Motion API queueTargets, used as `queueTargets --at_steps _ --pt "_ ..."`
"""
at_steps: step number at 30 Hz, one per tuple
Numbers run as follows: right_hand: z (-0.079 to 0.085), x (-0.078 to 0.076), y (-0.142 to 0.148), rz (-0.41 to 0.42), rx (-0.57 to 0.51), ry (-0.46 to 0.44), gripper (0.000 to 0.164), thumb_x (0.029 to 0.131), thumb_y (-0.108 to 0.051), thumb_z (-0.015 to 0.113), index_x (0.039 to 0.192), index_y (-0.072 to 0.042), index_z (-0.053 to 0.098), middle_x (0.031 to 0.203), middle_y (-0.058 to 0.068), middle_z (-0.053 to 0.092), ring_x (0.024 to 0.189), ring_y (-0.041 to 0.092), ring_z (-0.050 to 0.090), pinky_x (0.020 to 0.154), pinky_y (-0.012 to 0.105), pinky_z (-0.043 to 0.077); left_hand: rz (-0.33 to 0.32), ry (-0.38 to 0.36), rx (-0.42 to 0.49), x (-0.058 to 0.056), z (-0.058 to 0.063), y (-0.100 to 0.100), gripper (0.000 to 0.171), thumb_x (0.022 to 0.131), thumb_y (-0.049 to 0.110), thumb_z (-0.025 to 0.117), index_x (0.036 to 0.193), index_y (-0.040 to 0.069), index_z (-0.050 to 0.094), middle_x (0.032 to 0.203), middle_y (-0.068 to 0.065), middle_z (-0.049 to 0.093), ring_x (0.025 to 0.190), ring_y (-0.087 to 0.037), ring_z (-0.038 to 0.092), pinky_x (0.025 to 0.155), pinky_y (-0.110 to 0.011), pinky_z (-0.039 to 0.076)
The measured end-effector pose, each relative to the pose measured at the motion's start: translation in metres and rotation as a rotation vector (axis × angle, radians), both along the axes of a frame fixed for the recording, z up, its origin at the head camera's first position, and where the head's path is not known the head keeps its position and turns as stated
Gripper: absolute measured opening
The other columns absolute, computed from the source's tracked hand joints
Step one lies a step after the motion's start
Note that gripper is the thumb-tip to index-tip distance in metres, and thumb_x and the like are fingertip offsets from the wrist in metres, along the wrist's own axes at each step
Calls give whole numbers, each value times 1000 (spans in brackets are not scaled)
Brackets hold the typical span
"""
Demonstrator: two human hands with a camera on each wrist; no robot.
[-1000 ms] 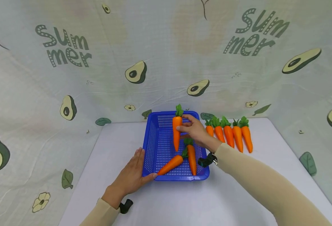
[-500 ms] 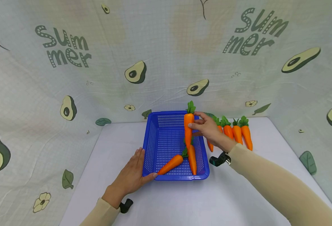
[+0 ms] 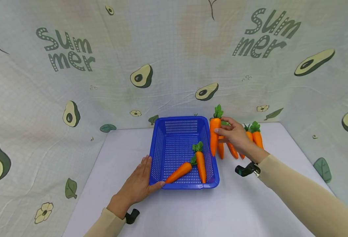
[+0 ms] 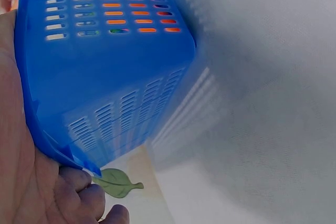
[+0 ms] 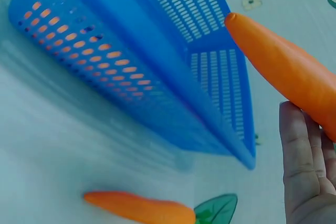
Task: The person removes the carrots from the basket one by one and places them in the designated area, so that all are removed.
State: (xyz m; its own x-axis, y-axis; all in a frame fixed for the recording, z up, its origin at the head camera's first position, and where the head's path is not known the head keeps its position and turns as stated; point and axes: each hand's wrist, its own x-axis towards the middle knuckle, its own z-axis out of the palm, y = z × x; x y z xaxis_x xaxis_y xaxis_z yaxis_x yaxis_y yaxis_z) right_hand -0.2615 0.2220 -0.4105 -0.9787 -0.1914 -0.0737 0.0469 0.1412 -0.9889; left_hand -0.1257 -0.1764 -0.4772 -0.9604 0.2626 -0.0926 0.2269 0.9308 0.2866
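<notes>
My right hand (image 3: 234, 133) pinches a carrot (image 3: 214, 133) with a green leafy top, holding it upright, tip down, over the right rim of the blue basket (image 3: 154, 141). In the right wrist view that carrot (image 5: 289, 66) slants past the basket's edge, fingers against its side. My left hand (image 3: 138, 181) lies along the basket's front left corner, its thumb on the front rim. The left wrist view shows the palm and fingers against the blue wall (image 4: 94, 72). Inside the basket are two carrots, one slanted (image 3: 178, 172) and one nearly upright in view (image 3: 201, 166).
Several more carrots (image 3: 257, 140) lie in a row on the white table (image 3: 191, 214) right of the basket, partly hidden behind my right hand. A cloth (image 3: 174, 49) printed with avocados stands behind the table and along its sides.
My right hand has carried the carrot rightward from above the basket's middle to its right rim. The left hand, the basket and the two carrots inside have stayed put.
</notes>
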Motion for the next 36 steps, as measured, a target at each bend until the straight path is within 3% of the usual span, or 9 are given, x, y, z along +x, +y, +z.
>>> queueTargets --at_steps 13,22,36 --pt "-11 17 34 -37 102 -22 80 104 -24 70 167 -6 23 142 32 53 98 10 71 91 50 63 -1 -5 1 1 2 1 118 94 79 53 169 1 4 177 -19 7 164 -37 13 129 -54 24" --pt "-43 31 49 -25 175 -77 83 103 -26 71 166 -2 23 149 35 48 98 16 72 85 43 66 7 -11 1 0 0 1 119 93 79 54 169 3 3 178 -18 7 164 -37 13 129 -55 25" --pt "-83 45 55 19 259 -114 80 102 -25 72 161 3 27 122 25 63 94 24 73 85 48 66 -1 -13 13 1 2 1 118 94 78 54 169 1 5 177 -19 9 164 -37 14 129 -54 25"
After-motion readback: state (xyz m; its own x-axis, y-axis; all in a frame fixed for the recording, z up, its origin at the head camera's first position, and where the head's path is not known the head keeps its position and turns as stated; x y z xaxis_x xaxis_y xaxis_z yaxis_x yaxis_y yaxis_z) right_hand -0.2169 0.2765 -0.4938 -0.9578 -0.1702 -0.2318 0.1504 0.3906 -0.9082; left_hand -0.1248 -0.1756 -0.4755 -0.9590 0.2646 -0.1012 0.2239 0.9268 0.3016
